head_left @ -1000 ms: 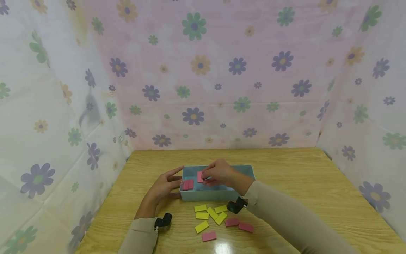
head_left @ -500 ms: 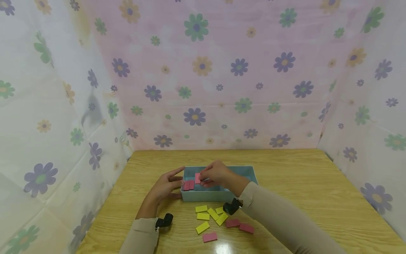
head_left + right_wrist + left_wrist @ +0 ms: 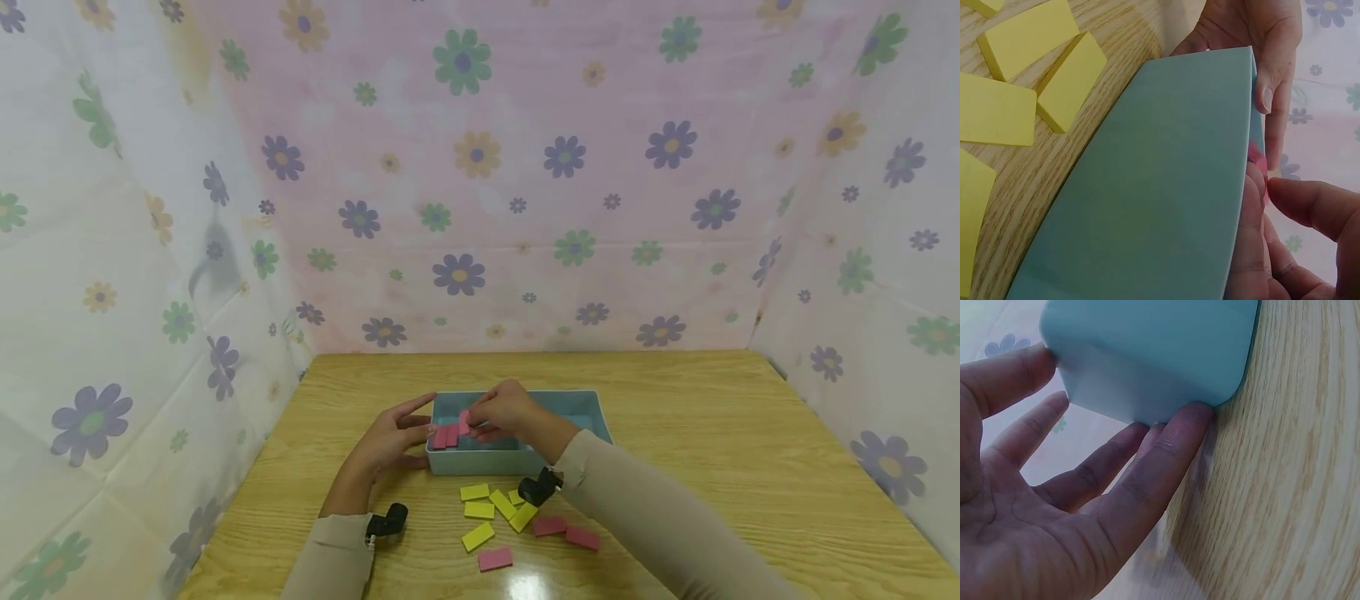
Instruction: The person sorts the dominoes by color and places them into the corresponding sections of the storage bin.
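- Block (image 3: 463,423) in pink is pinched between the thumb and fingers of a person's right hand (image 3: 510,410), inside the left part of a blue box (image 3: 495,463)
- Seen from the head, the block's long axis runs front to back, across the box's own left-to-right length; whether its lower end touches the floor of the box cannot be told
- Just to its left, two pink blocks (image 3: 446,436) lie side by side, pointing nearly the same way
- At the box's left end, the left hand (image 3: 382,442) has its fingers spread, tips against the outside
- The front wall hides most of the pinched piece from the right wrist view, leaving a pink sliver beyond the rim
- In front, six yellow blocks (image 3: 478,510) lie at mixed angles on a wooden table (image 3: 675,417), one partly covered by a black wrist camera (image 3: 538,487)
- Nearby lie three loose pink blocks (image 3: 495,559), a close pair to the right and one nearer the person, all roughly sideways
- Flowered cloth (image 3: 517,250) walls the scene
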The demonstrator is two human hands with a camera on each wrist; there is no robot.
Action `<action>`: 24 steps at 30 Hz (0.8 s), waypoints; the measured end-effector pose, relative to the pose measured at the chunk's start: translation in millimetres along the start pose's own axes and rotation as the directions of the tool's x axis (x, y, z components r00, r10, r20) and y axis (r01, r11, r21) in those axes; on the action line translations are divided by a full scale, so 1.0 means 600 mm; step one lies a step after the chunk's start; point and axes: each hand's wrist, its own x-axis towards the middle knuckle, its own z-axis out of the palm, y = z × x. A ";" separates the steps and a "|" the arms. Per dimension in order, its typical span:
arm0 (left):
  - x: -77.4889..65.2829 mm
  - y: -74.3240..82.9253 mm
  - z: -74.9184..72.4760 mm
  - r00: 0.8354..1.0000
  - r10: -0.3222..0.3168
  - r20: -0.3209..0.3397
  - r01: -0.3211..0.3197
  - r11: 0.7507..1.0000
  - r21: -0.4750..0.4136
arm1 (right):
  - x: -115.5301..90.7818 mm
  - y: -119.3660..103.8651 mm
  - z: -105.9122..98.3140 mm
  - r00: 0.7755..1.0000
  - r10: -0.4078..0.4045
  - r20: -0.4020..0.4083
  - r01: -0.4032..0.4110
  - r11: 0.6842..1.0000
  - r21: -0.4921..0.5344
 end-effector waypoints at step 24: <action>0.001 -0.002 -0.003 1.000 0.005 -0.006 -0.005 1.000 0.003 | 0.009 0.004 0.019 0.994 0.058 0.090 -0.060 0.998 0.014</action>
